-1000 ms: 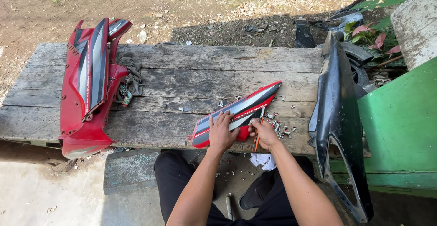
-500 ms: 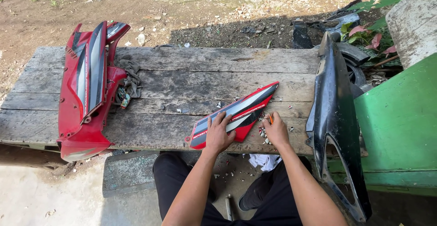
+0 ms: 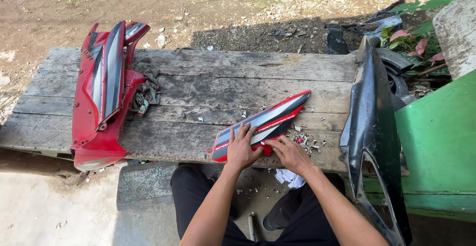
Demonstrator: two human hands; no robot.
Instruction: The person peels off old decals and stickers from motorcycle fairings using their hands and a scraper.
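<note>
A small red, grey and black motorcycle fairing panel (image 3: 270,119) lies slanted near the front edge of a weathered wooden bench (image 3: 208,85). My left hand (image 3: 242,148) lies flat on the panel's lower left part, fingers spread. My right hand (image 3: 291,153) rests at the panel's lower edge, fingers bent toward it, beside a scatter of small torn bits (image 3: 306,139). Whether the right hand grips anything cannot be made out.
A large red fairing (image 3: 101,97) lies on the bench's left end, a dark rag (image 3: 148,85) beside it. A long black fairing (image 3: 373,132) leans at the right end. A green panel (image 3: 439,142) stands further right. Dirt ground lies behind, concrete below.
My right hand moved from above the panel's edge down and left to its lower edge. The thin item it held a second ago is no longer visible. My left hand stayed on the panel.
</note>
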